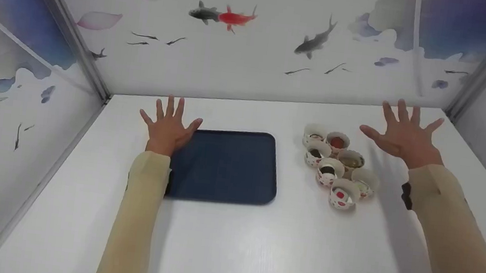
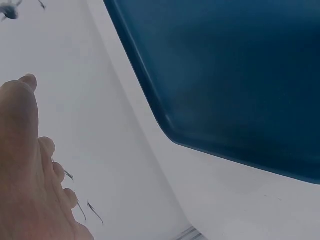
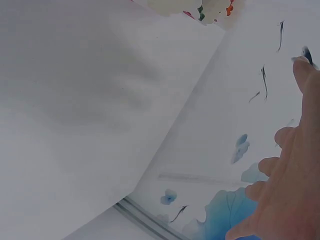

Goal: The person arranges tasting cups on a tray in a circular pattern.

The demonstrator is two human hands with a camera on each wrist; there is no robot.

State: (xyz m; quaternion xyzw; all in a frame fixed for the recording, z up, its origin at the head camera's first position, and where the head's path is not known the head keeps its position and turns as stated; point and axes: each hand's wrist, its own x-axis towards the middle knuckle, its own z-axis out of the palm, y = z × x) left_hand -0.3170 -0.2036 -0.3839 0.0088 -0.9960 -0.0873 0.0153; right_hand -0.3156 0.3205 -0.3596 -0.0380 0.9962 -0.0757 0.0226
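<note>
My left hand is held with fingers spread, over the left end of a dark blue tray, holding nothing. In the left wrist view the tray lies beside the hand, with a gap between them. My right hand, fingers also spread, is nearest to a cluster of several patterned paper cups on its left. Small contents show inside the cups: one red, others dark or pale, their kind too small to tell. The right wrist view shows the right hand touching no object.
A white table carries the tray and cups. Walls printed with fish and lotus shapes stand along its back and sides, with metal posts at the back corners.
</note>
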